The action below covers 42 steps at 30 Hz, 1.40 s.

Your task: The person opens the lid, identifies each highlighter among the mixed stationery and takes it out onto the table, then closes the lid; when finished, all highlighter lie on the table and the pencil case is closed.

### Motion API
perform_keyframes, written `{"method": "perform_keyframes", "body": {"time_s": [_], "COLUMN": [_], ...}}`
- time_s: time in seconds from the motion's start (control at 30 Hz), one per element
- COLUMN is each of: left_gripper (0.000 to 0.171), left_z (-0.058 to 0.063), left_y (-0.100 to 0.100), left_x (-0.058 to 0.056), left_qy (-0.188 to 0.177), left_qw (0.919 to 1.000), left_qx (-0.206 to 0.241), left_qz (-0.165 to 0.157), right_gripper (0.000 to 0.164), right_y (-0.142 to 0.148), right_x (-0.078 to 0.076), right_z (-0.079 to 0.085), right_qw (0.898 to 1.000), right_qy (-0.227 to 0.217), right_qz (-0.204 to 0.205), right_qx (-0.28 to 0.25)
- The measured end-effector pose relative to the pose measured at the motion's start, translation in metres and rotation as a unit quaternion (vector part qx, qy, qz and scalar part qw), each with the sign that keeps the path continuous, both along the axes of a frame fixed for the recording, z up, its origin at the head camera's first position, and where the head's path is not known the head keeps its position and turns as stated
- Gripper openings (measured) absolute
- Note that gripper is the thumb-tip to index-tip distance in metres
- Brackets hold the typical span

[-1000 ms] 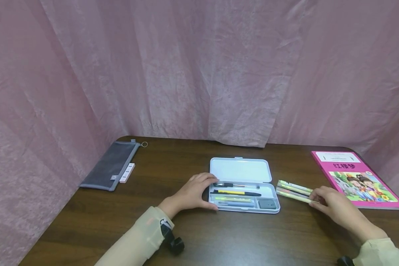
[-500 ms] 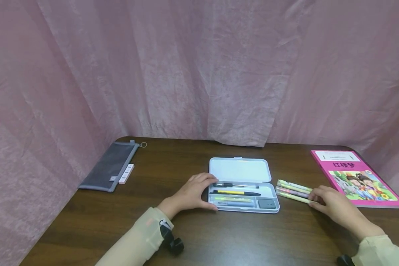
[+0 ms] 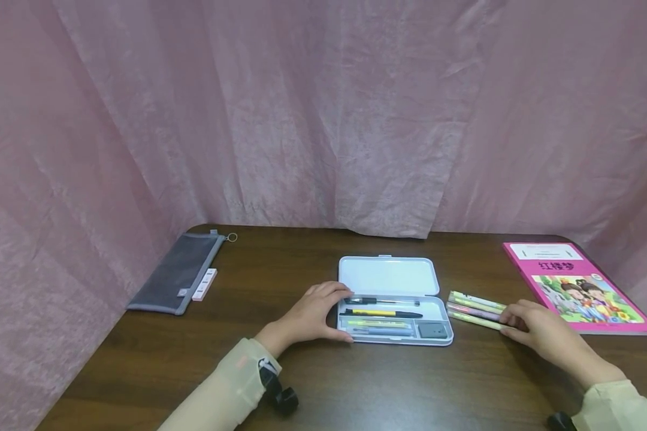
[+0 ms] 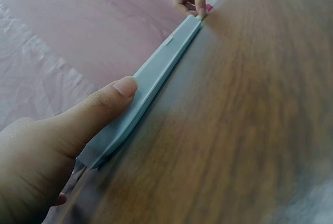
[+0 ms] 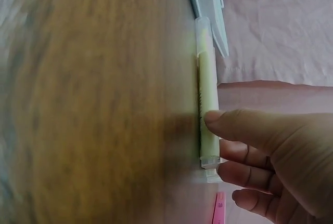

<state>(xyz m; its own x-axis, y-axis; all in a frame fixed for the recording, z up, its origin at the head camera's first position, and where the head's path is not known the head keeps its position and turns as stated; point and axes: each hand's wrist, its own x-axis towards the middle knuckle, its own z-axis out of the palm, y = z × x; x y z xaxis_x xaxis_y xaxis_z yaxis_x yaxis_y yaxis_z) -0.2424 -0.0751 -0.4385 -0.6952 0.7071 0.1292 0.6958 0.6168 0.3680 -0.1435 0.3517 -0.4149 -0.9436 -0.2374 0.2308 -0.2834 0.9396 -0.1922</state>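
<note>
A pale blue pencil case (image 3: 389, 276) lies with its lid folded back on the table. My left hand (image 3: 314, 312) grips its left end, the thumb along the front wall and the fingers at the back corner. Inside lie a black-capped clear pen (image 3: 399, 303), a yellow and black pen (image 3: 377, 312), light-coloured pens (image 3: 380, 330) and a dark grey eraser (image 3: 433, 330). Just right of the case, my right hand (image 3: 536, 329) pinches the right ends of several pastel highlighters (image 3: 474, 310). They lie side by side; in the right wrist view one highlighter (image 5: 208, 89) shows clear ends and a pale yellow-green barrel.
At the far left lies a grey mesh zip pouch (image 3: 175, 272), with a small white and pink box (image 3: 204, 284) against its right edge. A pink picture-covered book (image 3: 577, 287) lies beyond the right hand. Pink curtain (image 3: 323, 120) hangs along the table's back edge.
The head view has shifted slightly. Both hands keep nearly the same places, and a lavender highlighter among the held ones shows more plainly than a second ago.
</note>
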Motion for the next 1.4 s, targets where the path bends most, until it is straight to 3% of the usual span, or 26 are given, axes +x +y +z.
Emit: {"method": "perform_keyframes", "body": {"time_s": [0.33, 0.7, 1.1, 1.4], "left_gripper": [0.085, 0.086, 0.086, 0.087], "left_z": [0.000, -0.001, -0.002, -0.004], "left_y": [0.000, -0.001, -0.001, -0.001], "left_x": [0.000, 0.000, 0.000, -0.001], "left_qy": [-0.003, 0.001, -0.004, 0.001], "left_qw": [1.0000, 1.0000, 1.0000, 1.0000], "left_qx": [0.003, 0.002, 0.007, 0.009], "left_qz": [0.000, 0.001, -0.001, -0.001], "right_gripper": [0.021, 0.019, 0.012, 0.014], "right_y": [-0.001, -0.019, -0.051, -0.081], "right_x": [0.004, 0.000, -0.006, -0.013], "right_z": [0.010, 0.050, 0.090, 0.098], "right_qw": [0.998, 0.996, 0.997, 0.993], "right_qy": [0.052, 0.065, 0.025, -0.002], "right_qz": [0.021, 0.055, 0.076, 0.118], "right_qx": [-0.014, -0.005, 0.005, 0.005]}}
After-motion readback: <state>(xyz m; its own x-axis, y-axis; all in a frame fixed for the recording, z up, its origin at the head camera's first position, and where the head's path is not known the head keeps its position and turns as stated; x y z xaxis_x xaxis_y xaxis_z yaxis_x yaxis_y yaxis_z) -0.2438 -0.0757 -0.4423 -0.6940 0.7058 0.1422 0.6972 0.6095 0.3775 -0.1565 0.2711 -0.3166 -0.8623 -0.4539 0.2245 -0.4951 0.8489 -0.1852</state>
